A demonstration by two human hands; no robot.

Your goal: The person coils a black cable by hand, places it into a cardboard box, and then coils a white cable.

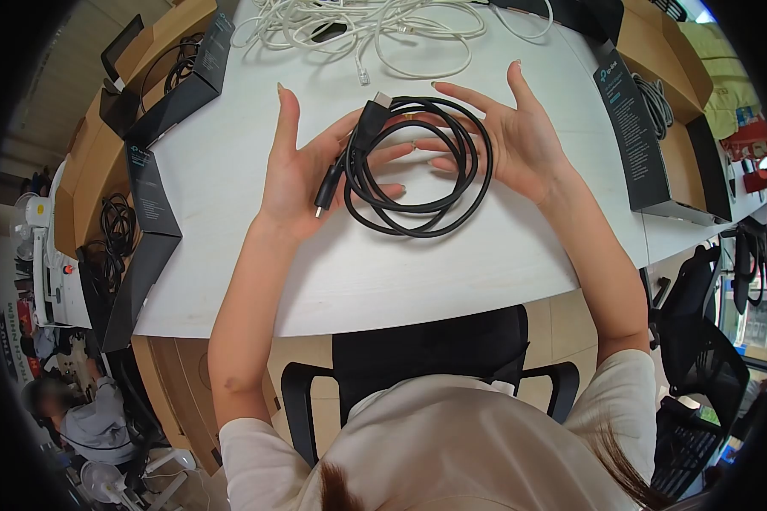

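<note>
A coiled black HDMI cable [418, 207] lies across the fingers of both my hands, over the white table. One end has a wide metal plug [383, 100] at the top of the coil. The other plug [324, 198] points down at the lower left, beside my left palm. My left hand [302, 175] is palm up, thumb raised, with its fingers stretched under the loops. From the other side my right hand [516, 140] reaches in, palm up and fingers spread, some of them behind the coil. Neither hand is closed around the cable.
A tangle of white network cables [349, 25] lies at the back of the white table [418, 285]. Open boxes [158, 192] with black cables stand on the left. On the right, another box [648, 136] holds a grey cable. A black chair [435, 349] is at the front edge.
</note>
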